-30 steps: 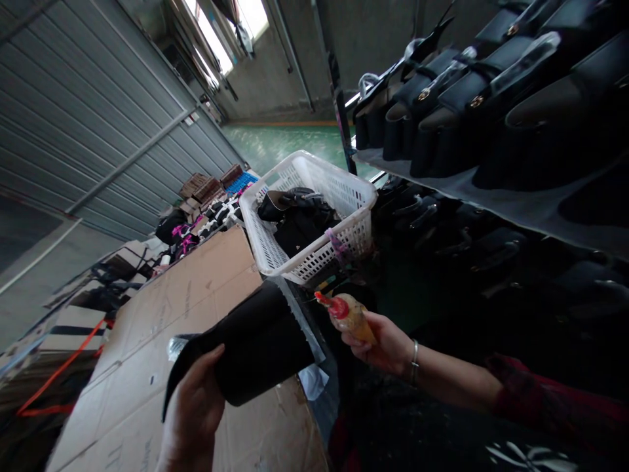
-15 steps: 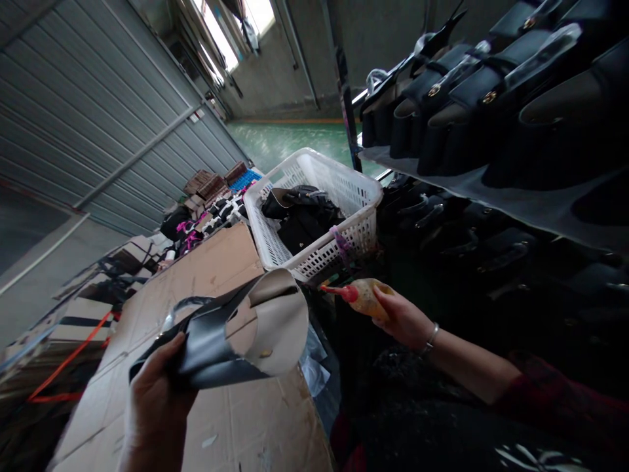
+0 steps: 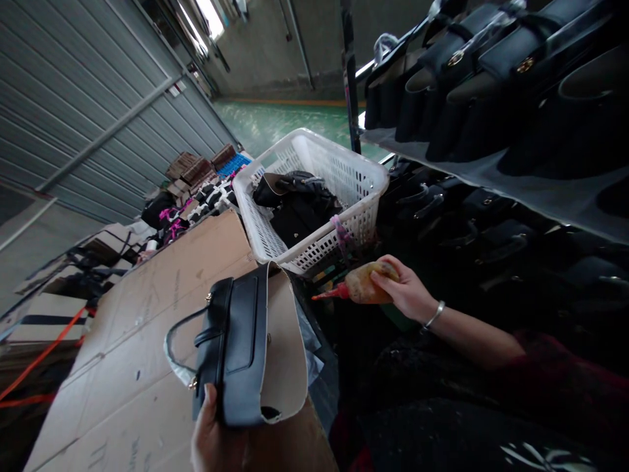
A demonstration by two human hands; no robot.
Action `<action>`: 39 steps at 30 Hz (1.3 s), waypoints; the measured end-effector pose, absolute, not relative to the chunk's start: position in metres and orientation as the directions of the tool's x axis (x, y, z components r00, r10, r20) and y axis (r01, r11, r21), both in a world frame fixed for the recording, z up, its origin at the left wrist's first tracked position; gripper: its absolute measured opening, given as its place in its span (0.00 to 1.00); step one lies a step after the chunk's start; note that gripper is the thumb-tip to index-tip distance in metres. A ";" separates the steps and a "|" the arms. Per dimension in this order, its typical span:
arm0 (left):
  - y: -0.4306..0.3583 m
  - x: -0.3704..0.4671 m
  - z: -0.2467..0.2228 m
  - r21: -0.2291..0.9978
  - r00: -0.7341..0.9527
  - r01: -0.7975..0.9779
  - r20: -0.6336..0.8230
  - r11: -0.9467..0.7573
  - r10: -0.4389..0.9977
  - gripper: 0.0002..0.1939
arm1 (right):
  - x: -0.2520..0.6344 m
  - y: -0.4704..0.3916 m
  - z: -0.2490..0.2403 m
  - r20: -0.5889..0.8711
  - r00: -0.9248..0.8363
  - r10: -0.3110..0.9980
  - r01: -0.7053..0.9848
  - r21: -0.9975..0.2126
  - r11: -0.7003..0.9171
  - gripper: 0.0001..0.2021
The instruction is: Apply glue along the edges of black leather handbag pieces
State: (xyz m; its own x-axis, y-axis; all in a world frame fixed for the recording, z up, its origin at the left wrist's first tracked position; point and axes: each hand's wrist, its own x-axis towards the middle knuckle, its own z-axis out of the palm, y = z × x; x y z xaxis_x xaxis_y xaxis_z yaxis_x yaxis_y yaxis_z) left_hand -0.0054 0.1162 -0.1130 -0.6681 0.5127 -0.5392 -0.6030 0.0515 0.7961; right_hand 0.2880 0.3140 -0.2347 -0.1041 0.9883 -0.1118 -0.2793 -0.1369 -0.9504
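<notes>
My left hand (image 3: 211, 429) grips a black leather handbag (image 3: 240, 341) by its lower end, above the cardboard-covered table. The bag lies tilted on its side, its beige inner face toward the right and its wrapped handle (image 3: 171, 344) toward the left. My right hand (image 3: 405, 288) is closed around a squeeze bottle (image 3: 366, 283) of yellowish-brown content, with a red nozzle pointing left toward the bag. Nozzle and bag are apart. Part of my left hand's fingers is hidden under the bag.
A white plastic basket (image 3: 366, 177) holding black bag pieces stands past the cardboard (image 3: 142, 328). On the right, a rack (image 3: 351, 85) carries rows of black handbags (image 3: 472, 85). Stacked materials (image 3: 191, 170) lie along the left wall. An orange strap (image 3: 44, 354) crosses at far left.
My left hand has turned the handbag so its front panel, handle and fittings show. My right hand keeps the bottle, its nozzle now slightly lower and further left. The view has shifted a little.
</notes>
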 end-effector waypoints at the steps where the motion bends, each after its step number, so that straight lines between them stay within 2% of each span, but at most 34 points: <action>1: 0.116 -0.005 -0.112 0.790 -0.677 -0.609 -0.564 0.071 0.473 0.20 | 0.286 0.318 -0.231 -0.066 -0.100 0.993 -0.222 -0.971 -0.087 0.18; 4: 0.120 0.000 -0.105 0.777 -0.726 -0.619 -0.622 0.116 0.293 0.19 | 0.276 0.331 -0.221 0.044 -0.109 0.993 -0.074 -0.997 0.036 0.13; 8: 0.124 0.006 -0.101 0.773 -0.739 -0.621 -0.633 0.131 0.231 0.22 | 0.260 0.345 -0.220 0.100 -0.151 0.983 -0.007 -0.995 0.100 0.11; 13: 0.120 0.007 -0.104 0.729 -0.705 -0.672 -0.683 0.126 0.190 0.22 | 0.243 0.359 -0.231 0.066 -0.171 0.983 -0.045 -0.997 0.059 0.13; 20: 0.123 0.011 -0.100 0.740 -0.718 -0.656 -0.673 0.150 0.179 0.17 | 0.237 0.362 -0.238 -0.004 -0.246 0.969 -0.080 -0.996 -0.025 0.15; 23: 0.125 0.013 -0.098 0.733 -0.722 -0.661 -0.680 0.159 0.131 0.15 | 0.240 0.356 -0.236 -0.053 -0.286 0.957 -0.108 -0.990 -0.087 0.16; 25: 0.127 0.014 -0.097 0.721 -0.714 -0.678 -0.693 0.145 0.102 0.17 | 0.243 0.352 -0.234 -0.064 -0.305 0.950 -0.109 -0.989 -0.102 0.16; 34: 0.123 0.010 -0.103 0.756 -0.746 -0.640 -0.654 0.139 0.126 0.16 | 0.254 0.331 -0.231 -0.079 -0.416 0.906 -0.095 -0.987 -0.130 0.17; 39: 0.115 0.003 -0.110 0.805 -0.773 -0.581 -0.592 0.122 0.228 0.18 | 0.252 0.343 -0.230 0.011 -0.323 0.946 -0.003 -1.000 0.011 0.13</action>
